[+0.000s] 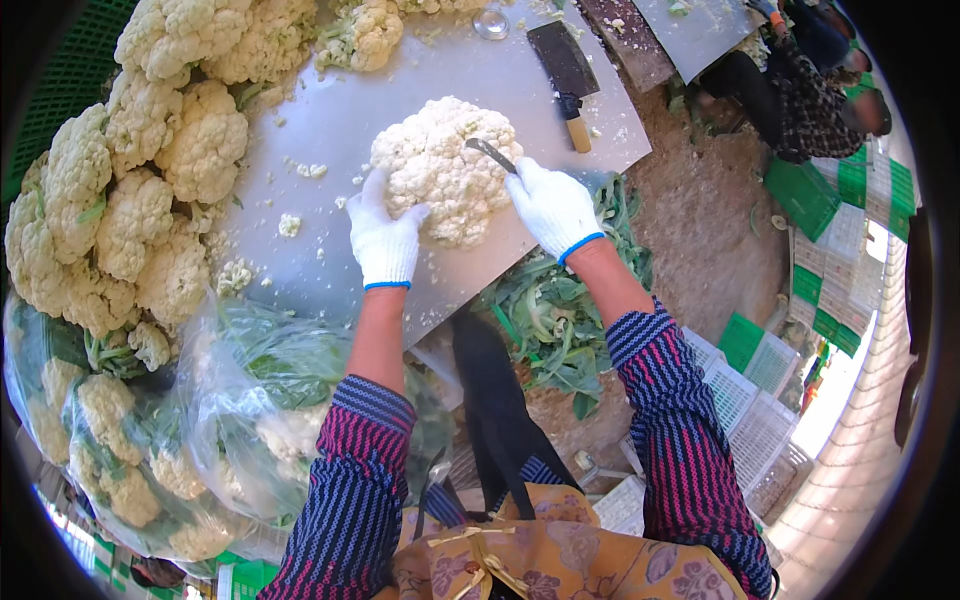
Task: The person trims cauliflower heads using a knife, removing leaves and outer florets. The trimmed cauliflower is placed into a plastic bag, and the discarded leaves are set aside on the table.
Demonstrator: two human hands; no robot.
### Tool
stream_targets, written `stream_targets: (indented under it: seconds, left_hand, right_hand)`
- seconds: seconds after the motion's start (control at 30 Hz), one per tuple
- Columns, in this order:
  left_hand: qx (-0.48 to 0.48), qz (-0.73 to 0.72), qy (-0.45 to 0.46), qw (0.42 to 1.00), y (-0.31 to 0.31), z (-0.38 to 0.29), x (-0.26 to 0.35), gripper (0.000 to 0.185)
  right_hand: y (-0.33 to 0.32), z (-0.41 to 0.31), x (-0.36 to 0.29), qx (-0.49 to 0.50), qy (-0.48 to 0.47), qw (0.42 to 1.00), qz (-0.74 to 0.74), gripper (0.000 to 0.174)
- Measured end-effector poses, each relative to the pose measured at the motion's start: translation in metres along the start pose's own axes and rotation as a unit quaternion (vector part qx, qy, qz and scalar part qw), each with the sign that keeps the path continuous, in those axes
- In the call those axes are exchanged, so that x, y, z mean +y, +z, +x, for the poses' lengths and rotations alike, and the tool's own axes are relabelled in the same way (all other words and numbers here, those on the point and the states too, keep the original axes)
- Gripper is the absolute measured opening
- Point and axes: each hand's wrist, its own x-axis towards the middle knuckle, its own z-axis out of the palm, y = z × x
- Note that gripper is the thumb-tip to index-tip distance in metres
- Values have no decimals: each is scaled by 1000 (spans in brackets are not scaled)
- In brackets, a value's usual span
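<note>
A large cauliflower head [442, 176] lies florets up on a metal-topped table [337, 127]. My left hand [385, 229], in a white knit glove with a blue cuff, rests against its lower left side, fingers spread. My right hand [551, 202], gloved alike, is closed around a small curved knife [491, 154]; the blade lies over the upper right florets, and its handle is hidden in the glove. Floret crumbs and a small loose floret [289, 225] are scattered to the left. A cleaver [564, 64] with a wooden handle lies near the table's right edge.
Cauliflowers [150, 172] are piled at the left, above clear plastic bags [255, 405] of cauliflower. A glass dish [490, 25] stands at the back. Green leaves [555, 322] lie below the table's front edge. Plastic crates [750, 390] and a person [802, 112] are at the right.
</note>
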Motion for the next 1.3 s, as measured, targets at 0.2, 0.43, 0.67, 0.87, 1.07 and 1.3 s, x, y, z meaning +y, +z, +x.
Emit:
stream_targets:
  seconds: [0.2,0.43,0.67,0.87,1.07,1.3]
  left_hand:
    - [7,-20,11,1000,3,-3,-10,71]
    - [13,-11,6,1000,10,-9,-7,70]
    - [33,12,-50,998,15,-27,0,72]
    - [62,-41,-54,996,19,-37,-10,70]
    - [58,-33,4,998,24,-42,-7,70]
    - [32,-19,-4,999,30,-42,-1,70]
  right_hand:
    - [5,-2,-8,-60,24,998,13,31]
    - [28,-10,-15,-108,136,924,342,29]
    - [34,-25,-64,-85,354,634,683,16]
    - [46,-27,-63,-100,367,436,816,19]
    - [78,-59,-31,-135,167,96,972,33]
    - [65,-89,-32,-107,45,59,992,34]
